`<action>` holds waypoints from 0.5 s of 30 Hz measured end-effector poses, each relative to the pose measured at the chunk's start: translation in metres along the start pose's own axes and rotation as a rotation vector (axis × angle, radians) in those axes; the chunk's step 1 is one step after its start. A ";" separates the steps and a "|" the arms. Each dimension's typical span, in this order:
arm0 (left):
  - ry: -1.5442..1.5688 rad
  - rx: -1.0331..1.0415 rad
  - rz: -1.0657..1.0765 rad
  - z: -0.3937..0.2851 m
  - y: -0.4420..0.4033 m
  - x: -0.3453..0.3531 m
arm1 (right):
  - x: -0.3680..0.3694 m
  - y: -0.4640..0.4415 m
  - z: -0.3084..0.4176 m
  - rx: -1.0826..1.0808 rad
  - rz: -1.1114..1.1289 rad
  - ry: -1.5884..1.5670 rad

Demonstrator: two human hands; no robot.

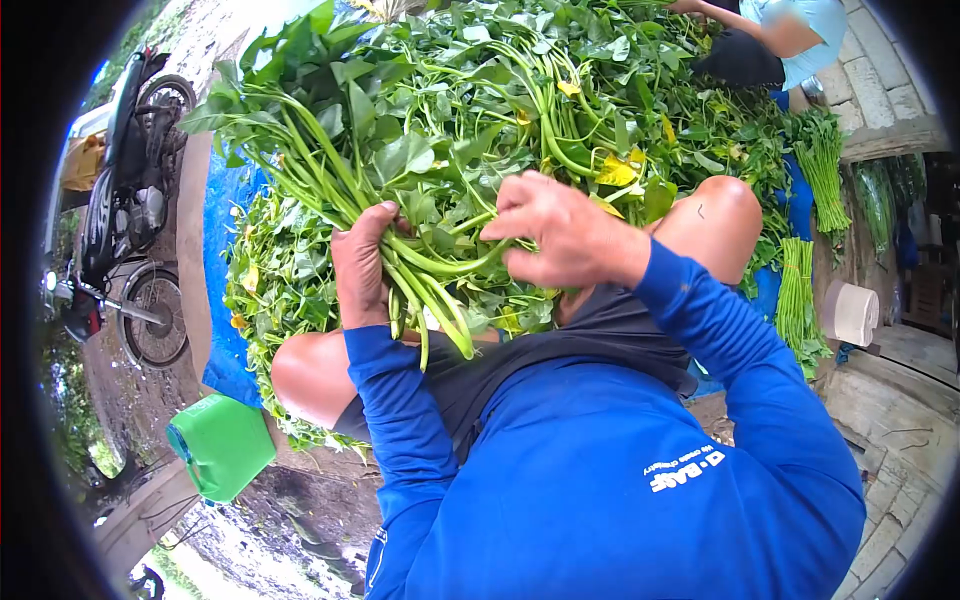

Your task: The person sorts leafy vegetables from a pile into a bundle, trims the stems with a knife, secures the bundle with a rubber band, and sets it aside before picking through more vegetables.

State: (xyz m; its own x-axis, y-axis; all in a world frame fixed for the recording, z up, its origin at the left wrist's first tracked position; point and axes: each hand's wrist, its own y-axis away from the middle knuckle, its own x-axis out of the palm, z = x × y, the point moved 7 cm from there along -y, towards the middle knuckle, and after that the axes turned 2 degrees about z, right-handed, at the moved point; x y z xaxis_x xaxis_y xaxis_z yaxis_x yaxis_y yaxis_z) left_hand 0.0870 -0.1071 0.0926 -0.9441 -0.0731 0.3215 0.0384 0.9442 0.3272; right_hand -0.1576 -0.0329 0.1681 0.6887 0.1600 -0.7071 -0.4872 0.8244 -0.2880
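Observation:
My left hand [362, 262] is closed around a bunch of leafy green stems [432, 300] that look like water spinach. Their leaves fan out toward the upper left, and the bare stem ends hang below my fist. Just to the right, my right hand [572, 232] has its fingers bent, with thumb and forefinger closed on a single green stem [462, 264] that runs over from the bunch. Beneath both hands spreads a large heap of the same greens [480, 85], with some yellow leaves [618, 172] in it.
A blue tarp [225, 300] lies under the heap. Bundled greens [797, 290] lie at the right near a pale roll [850, 312]. A green container [225, 447] stands lower left, a motorcycle [140, 210] at far left. Another person [800, 40] sits at the upper right.

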 end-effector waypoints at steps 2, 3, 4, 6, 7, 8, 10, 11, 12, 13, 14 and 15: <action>0.019 0.023 -0.006 -0.005 0.000 -0.003 | 0.015 0.010 0.002 0.024 0.005 0.133; 0.016 0.029 -0.003 -0.006 0.000 -0.003 | 0.017 0.015 0.005 -0.009 -0.063 0.175; 0.015 0.039 0.000 -0.008 -0.001 -0.003 | 0.016 0.017 0.010 -0.043 -0.133 0.219; -0.053 0.074 -0.071 -0.008 -0.007 -0.013 | 0.013 0.024 0.025 -0.101 -0.231 0.270; -0.064 0.074 -0.104 -0.009 -0.006 -0.015 | 0.019 0.031 0.027 -0.041 -0.220 0.214; -0.072 0.076 -0.135 -0.010 -0.007 -0.016 | 0.026 0.037 0.024 0.018 -0.208 0.163; -0.025 0.131 -0.158 -0.008 -0.010 -0.017 | 0.038 0.043 0.014 0.074 -0.249 -0.002; -0.021 0.158 -0.168 -0.005 -0.014 -0.023 | 0.043 0.044 0.007 0.099 -0.267 -0.086; -0.019 0.185 -0.183 -0.004 -0.017 -0.028 | 0.050 0.045 0.000 0.143 -0.254 -0.133; -0.056 0.211 -0.227 -0.005 -0.016 -0.030 | 0.054 0.043 -0.004 0.189 -0.241 -0.183; -0.072 0.232 -0.244 -0.005 -0.015 -0.029 | 0.058 0.042 -0.007 0.237 -0.228 -0.234; -0.084 0.255 -0.257 -0.005 -0.013 -0.027 | 0.070 0.040 -0.014 0.360 -0.103 -0.277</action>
State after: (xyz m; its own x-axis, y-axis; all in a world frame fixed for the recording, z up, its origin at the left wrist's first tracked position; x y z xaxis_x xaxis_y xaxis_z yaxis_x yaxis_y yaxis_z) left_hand 0.1134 -0.1191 0.0838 -0.9363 -0.3017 0.1799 -0.2765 0.9489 0.1522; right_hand -0.1360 0.0034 0.0979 0.8652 0.1660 -0.4732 -0.2250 0.9718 -0.0705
